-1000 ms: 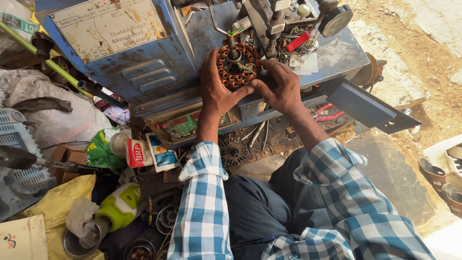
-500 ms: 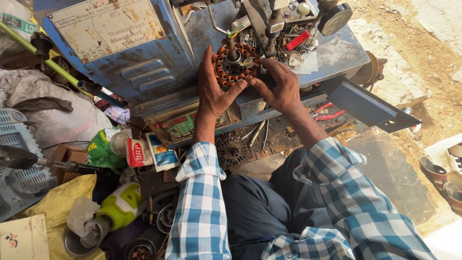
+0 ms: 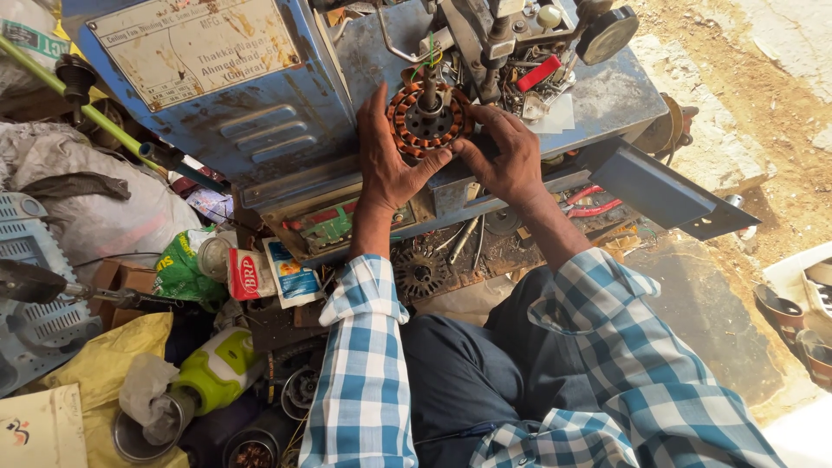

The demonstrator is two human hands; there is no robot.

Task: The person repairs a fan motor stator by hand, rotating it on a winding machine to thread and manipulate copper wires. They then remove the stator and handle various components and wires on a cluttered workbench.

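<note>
A round stator (image 3: pixel 426 117) with copper-coloured windings sits on the spindle of a blue winding machine (image 3: pixel 286 130). My left hand (image 3: pixel 388 160) cups the stator's left and lower rim, thumb under it. My right hand (image 3: pixel 507 156) holds its right side with the fingertips against the rim. Both arms are in blue-and-white checked sleeves. A red lever (image 3: pixel 537 74) and a black knob (image 3: pixel 609 35) stand on the machine just behind the stator.
A shelf below the machine holds a bare stator core (image 3: pixel 420 273), tools and red-handled pliers (image 3: pixel 594 204). Left of my knees lie small packets (image 3: pixel 290 273), a green-and-white bottle (image 3: pixel 217 368), a yellow bag (image 3: pixel 82 381) and a grey sack (image 3: pixel 95 208). Dirt ground lies to the right.
The stator and both hands sit slightly higher on the machine than a second ago; my grip stays on the stator's rim.
</note>
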